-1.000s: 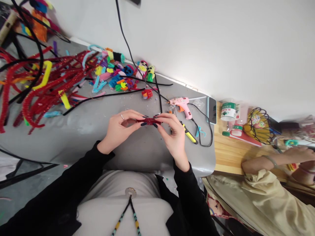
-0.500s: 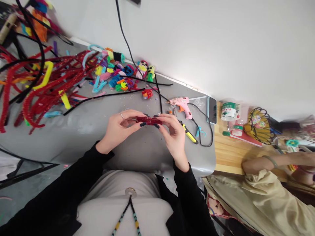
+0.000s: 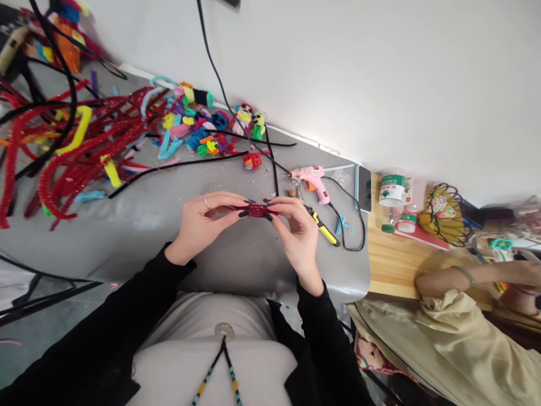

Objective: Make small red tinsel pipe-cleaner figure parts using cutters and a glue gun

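Observation:
Between my two hands is a short bundle of dark red glittery pipe cleaners (image 3: 257, 210), held level above the grey table (image 3: 139, 225). My left hand (image 3: 207, 223) pinches its left end between thumb and fingers. At its right end my right hand (image 3: 295, 225) grips it the same way. Both ends are partly hidden by the fingertips. Beyond the hands lies a small red coil with orange in it (image 3: 252, 161). A pink glue gun (image 3: 311, 181) rests to the right, near yellow-and-black handled pliers (image 3: 325, 228).
Loose red pipe cleaners (image 3: 97, 135) cover the table's left side. Small colourful pipe-cleaner figures (image 3: 244, 117) stand by the wall. A phone (image 3: 363, 189) lies at the table's right edge. Bottles (image 3: 391, 192) and a black wire basket (image 3: 443, 214) occupy the wooden table, beside another person's arm (image 3: 448, 280).
My fingers have shifted slightly on the red bundle, and less of its left end shows. Both hands stay in nearly the same place.

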The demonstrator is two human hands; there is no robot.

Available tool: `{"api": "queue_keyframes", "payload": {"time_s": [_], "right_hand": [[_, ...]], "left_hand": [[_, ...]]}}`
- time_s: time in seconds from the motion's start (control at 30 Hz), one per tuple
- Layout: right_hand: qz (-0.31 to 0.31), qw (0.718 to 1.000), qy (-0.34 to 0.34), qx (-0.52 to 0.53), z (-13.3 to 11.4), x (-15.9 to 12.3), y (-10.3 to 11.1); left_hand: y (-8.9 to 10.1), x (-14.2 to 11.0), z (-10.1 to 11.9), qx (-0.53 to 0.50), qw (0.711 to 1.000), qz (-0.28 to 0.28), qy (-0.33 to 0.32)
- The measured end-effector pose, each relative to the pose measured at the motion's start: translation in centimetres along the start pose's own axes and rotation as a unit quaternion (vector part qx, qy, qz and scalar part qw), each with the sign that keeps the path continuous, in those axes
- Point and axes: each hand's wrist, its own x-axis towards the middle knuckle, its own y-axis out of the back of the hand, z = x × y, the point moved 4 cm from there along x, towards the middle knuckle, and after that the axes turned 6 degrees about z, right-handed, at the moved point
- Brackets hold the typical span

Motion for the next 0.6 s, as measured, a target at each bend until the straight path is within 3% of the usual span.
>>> {"api": "queue_keyframes", "payload": {"time_s": [0.6], "right_hand": [[-0.014, 0.995, 0.037, -0.092, -0.7, -0.4, 1.2]], "left_hand": [[-0.3, -0.2, 0.1, 0.021, 0.998, -0.048, -0.036]]}}
